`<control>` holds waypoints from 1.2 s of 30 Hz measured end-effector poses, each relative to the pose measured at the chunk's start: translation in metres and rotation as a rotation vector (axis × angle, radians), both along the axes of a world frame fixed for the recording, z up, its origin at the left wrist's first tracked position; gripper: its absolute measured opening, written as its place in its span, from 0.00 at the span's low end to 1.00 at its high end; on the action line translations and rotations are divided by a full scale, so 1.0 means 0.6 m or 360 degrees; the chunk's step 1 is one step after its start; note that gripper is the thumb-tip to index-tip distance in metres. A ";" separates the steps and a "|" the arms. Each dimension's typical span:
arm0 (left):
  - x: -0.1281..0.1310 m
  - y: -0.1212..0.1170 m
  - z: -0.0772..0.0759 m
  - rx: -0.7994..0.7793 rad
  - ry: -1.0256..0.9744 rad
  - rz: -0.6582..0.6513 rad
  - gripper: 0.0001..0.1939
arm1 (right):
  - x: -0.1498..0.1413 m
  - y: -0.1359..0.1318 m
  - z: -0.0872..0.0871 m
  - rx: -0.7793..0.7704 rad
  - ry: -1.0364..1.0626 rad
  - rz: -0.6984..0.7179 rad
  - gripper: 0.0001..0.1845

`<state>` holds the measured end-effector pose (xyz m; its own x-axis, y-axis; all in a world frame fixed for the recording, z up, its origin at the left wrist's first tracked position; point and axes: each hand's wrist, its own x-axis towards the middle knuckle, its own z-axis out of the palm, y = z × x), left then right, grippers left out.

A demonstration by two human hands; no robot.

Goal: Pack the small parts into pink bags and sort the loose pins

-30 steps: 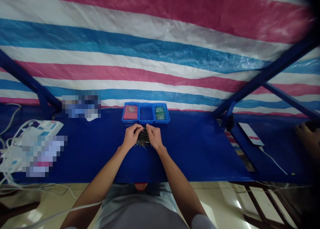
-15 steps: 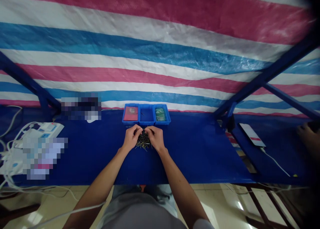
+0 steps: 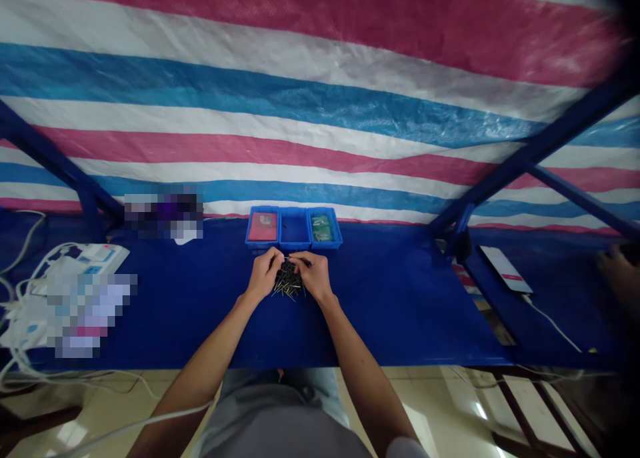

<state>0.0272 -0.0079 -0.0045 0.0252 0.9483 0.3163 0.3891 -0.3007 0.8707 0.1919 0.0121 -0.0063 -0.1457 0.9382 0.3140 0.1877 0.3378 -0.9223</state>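
Note:
A pile of small dark pins with golden ends [image 3: 288, 285] lies on the blue table [image 3: 390, 298], between my two hands. My left hand [image 3: 263, 275] rests at the pile's left side with fingers curled in a pinch over it. My right hand [image 3: 313, 275] sits at the right side, fingers pinched on a thin dark pin that sticks out past the knuckles. Just behind the hands stand three joined blue bins [image 3: 294, 228]: the left one holds a red item, the middle one shows its bare floor, the right one holds green parts.
White power strips and cables [image 3: 60, 271] lie at the far left. A phone with a cable [image 3: 505, 270] lies on the neighbouring table at right, where another person's hand [image 3: 615, 271] shows at the edge. Blue frame bars rise on both sides.
My hands have crept slightly closer together over the pile, and my right hand's fingers now pinch a pin at the top of it.

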 end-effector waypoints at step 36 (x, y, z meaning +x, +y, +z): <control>0.001 0.001 0.011 -0.0045 -0.0237 0.0175 0.25 | 0.003 0.041 0.039 0.0435 -0.0319 -0.0540 0.11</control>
<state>0.0278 -0.0074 0.0020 -0.1242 0.9513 0.2821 0.2847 -0.2382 0.9286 0.1935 0.0364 0.0168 0.0718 0.8300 0.5531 0.4943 0.4521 -0.7425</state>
